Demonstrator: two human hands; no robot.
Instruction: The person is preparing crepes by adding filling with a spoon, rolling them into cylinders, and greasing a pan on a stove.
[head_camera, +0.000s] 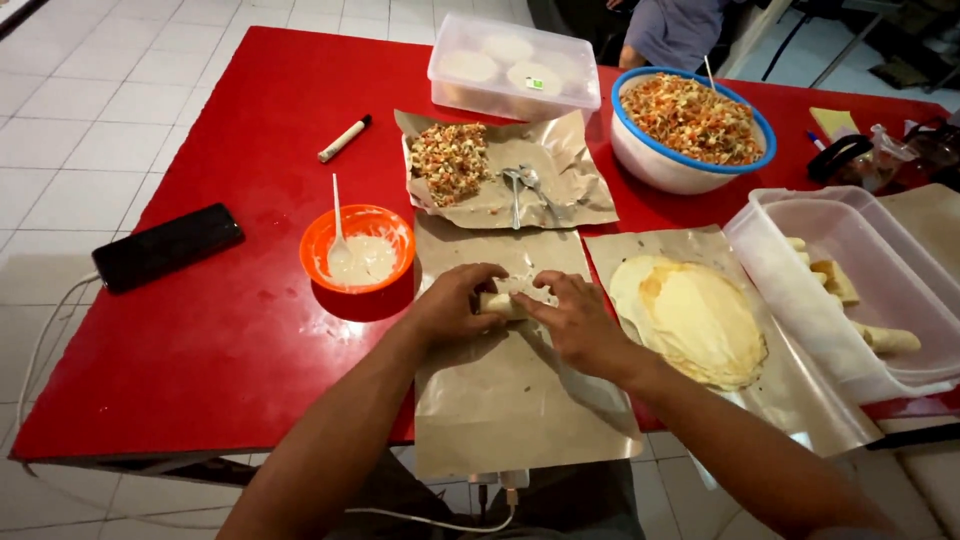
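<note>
Both forearms reach in from the bottom edge and meet at the middle of a sheet of brown paper (500, 400) spread on the red table (200, 340), which seems to serve as a work mat that keeps the tabletop clean. On it lies a pale rolled wrapper (508, 302), crosswise between the hands. The left hand (452, 302) curls over its left end, fingers closed on it, and the right hand (570, 318) presses its fingertips on the other end, as if holding the roll tight so it does not spring open. At nine to ten o'clock from the hands, just beside the paper, stands an orange bowl (357, 250) of whitish paste with a white spoon (338, 225) in it, within easy reach of the left hand. At three o'clock a stack of thin yellow wrappers (690, 318) rests on its own paper, and beyond it a clear tub (850, 290) holds finished rolls. At twelve o'clock a further sheet carries a heap of chopped filling (450, 160) and two metal spoons (525, 190). Farther off, at one o'clock, a blue-rimmed bowl (690, 125) is full of the same filling; a lidded clear box (515, 65) sits behind. A black phone (165, 245) lies at nine o'clock and a marker (343, 138) at eleven. Nothing blocks the hands.
</note>
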